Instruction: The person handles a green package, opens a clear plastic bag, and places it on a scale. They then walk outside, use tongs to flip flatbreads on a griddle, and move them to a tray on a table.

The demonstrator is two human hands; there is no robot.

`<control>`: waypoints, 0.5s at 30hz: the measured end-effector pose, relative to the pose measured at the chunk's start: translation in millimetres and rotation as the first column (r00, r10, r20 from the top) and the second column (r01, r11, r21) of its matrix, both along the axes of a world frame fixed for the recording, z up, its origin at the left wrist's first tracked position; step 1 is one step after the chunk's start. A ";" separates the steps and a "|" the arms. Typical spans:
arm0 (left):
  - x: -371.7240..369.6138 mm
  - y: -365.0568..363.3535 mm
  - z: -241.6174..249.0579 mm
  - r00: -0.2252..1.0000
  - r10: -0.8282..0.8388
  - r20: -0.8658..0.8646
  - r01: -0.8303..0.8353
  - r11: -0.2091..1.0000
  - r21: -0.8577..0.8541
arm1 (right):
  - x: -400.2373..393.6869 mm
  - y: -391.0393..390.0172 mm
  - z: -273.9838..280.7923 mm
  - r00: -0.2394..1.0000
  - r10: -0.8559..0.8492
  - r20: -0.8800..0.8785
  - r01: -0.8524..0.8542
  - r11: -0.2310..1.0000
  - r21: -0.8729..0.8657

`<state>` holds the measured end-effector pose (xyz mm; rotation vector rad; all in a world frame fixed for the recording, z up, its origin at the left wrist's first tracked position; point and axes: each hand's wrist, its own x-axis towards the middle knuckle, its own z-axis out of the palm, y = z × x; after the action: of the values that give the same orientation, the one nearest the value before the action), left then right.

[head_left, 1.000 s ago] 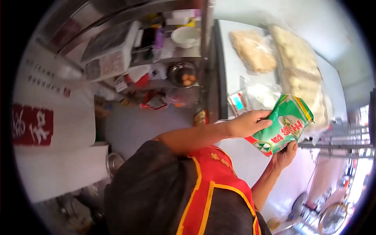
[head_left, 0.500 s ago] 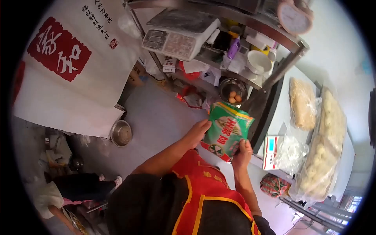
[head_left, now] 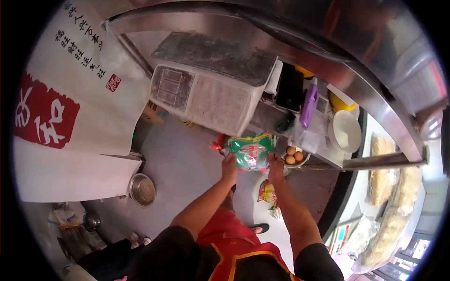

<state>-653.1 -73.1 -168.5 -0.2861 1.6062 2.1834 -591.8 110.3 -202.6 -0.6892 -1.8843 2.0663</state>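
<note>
A green and white plastic packet (head_left: 251, 153) with red lettering is held out in front of the body, below the shelf. My left hand (head_left: 229, 166) pinches its left edge, and my right hand (head_left: 275, 167) grips its right edge. Just right of the packet, several brown eggs (head_left: 294, 155) lie in a metal bowl, partly hidden. Above the packet, a large dusty white scale (head_left: 211, 96) stands on the shelf.
A white bowl (head_left: 346, 131) and a purple bottle (head_left: 309, 107) are on the shelf. Bagged food (head_left: 382, 171) lies on the right table. A metal basin (head_left: 142, 190) rests on the floor at left. Another person's dark-clothed legs (head_left: 105, 260) show at lower left.
The view has moved closer to the shelf and scale. Both hands have raised the packet beneath the shelf edge, holding it more level. A yellow and red package on the floor now shows.
</note>
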 end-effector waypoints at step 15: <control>-63.4 145.1 -62.9 0.947 0.278 -0.163 -0.317 0.895 -0.315 | -86.8 46.0 19.8 0.991 -0.054 -0.124 0.029 0.981 -0.193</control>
<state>-716.5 72.0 -231.4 -0.5509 2.1277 2.1589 -678.6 156.2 -182.8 -0.6157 -1.6045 2.2276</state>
